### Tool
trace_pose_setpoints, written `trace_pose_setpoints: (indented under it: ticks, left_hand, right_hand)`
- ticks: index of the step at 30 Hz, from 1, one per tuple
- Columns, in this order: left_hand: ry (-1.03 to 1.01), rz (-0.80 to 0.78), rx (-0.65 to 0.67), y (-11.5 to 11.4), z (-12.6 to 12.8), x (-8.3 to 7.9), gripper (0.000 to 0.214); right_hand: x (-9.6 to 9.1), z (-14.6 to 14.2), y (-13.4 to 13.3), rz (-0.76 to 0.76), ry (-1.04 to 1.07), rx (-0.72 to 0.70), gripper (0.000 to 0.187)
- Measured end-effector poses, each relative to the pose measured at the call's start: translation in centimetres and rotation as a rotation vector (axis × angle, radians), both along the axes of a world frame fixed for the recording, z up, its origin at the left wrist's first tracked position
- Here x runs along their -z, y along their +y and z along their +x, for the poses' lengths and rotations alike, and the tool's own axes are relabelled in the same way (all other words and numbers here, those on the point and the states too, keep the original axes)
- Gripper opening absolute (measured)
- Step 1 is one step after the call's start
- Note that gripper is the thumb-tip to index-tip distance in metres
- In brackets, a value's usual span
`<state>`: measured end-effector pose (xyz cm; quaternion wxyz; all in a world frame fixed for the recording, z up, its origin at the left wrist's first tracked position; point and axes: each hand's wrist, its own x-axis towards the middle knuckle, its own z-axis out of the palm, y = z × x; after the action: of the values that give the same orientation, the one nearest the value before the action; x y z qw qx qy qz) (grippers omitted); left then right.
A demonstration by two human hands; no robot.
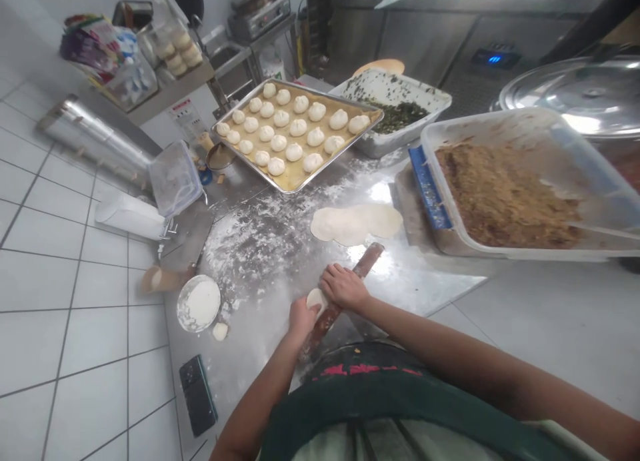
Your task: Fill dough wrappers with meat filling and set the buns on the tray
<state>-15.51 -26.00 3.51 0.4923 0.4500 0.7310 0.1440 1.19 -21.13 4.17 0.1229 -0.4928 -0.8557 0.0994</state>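
Note:
My right hand presses down on a brown wooden rolling pin that lies diagonally on the floured steel table. A small disc of dough sits under the pin, and my left hand pinches its edge. Rolled-out dough wrappers lie stacked just beyond the pin. Farther back, a metal tray holds several shaped white buns.
A large plastic tub of brown filling stands at the right, with a tray of chopped greens behind it. A bowl of flour, a dough piece and a dark phone lie at the left edge. A lidded container sits further left.

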Motion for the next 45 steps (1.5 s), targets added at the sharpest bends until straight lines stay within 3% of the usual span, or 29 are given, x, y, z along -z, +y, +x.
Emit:
trace_pose_setpoints:
  ticks: [7, 11, 16, 22, 26, 29, 32, 34, 36, 39, 41, 43, 45]
  left_hand:
    - [-0.291, -0.022, -0.307, -1.1, -2.9, 0.5, 0.050]
    - [-0.464, -0.016, -0.389, -1.0, -2.8, -1.5, 0.056]
    - [-0.684, 0.057, -0.449, 0.0, -2.4, -5.2, 0.058]
    - [-0.699, 0.131, -0.454, 0.3, -2.7, -7.8, 0.063]
    - [-0.741, 0.165, -0.512, 0.2, -2.6, -9.1, 0.059]
    - [-0.728, 0.197, -0.537, 0.2, -2.6, -9.9, 0.053]
    - [-0.474, 0.306, -0.569, 0.5, -2.8, -10.4, 0.047]
    - [-0.206, 0.449, -0.531, 0.7, -2.7, -10.9, 0.041]
    - [-0.040, 0.614, -0.334, 1.0, -2.1, -11.4, 0.035]
    - [-0.076, 0.760, 0.123, 0.7, -0.4, -12.5, 0.035]
    - [-0.142, 0.784, 0.289, 0.1, 0.6, -13.3, 0.036]
    - [-0.179, 0.808, 0.260, -0.6, 1.2, -14.0, 0.032]
    - [-0.220, 0.810, 0.106, -1.0, 1.5, -14.4, 0.029]
  right_hand:
    - [0.8, 5.3, -4.2, -0.071, 0.128, -0.218, 0.028]
    - [0.3, 6.2, -4.1, -0.100, 0.196, -0.318, 0.039]
    - [0.0, 5.5, -3.0, -0.101, 0.158, -0.359, 0.038]
    - [0.8, 3.7, -3.1, -0.042, 0.065, -0.210, 0.039]
    - [0.9, 1.3, -1.3, -0.101, 0.072, -0.053, 0.037]
    - [-0.3, -0.8, 1.2, -0.210, 0.214, 0.047, 0.032]
    - [-2.7, -2.8, 3.1, -0.357, 0.576, 0.143, 0.027]
    - [-4.6, -3.8, 3.5, -0.550, 0.836, 0.145, 0.030]
    - [-6.5, -4.4, 3.0, -0.719, 0.966, 0.097, 0.041]
    - [-8.7, -4.1, 1.6, -0.994, 1.242, 0.016, 0.056]
    - [-9.8, -3.1, 0.9, -1.196, 1.547, 0.037, 0.053]
    - [-10.5, -1.7, 0.5, -1.263, 1.767, 0.132, 0.047]
    - [-11.1, -0.4, 0.3, -1.220, 1.870, 0.220, 0.044]
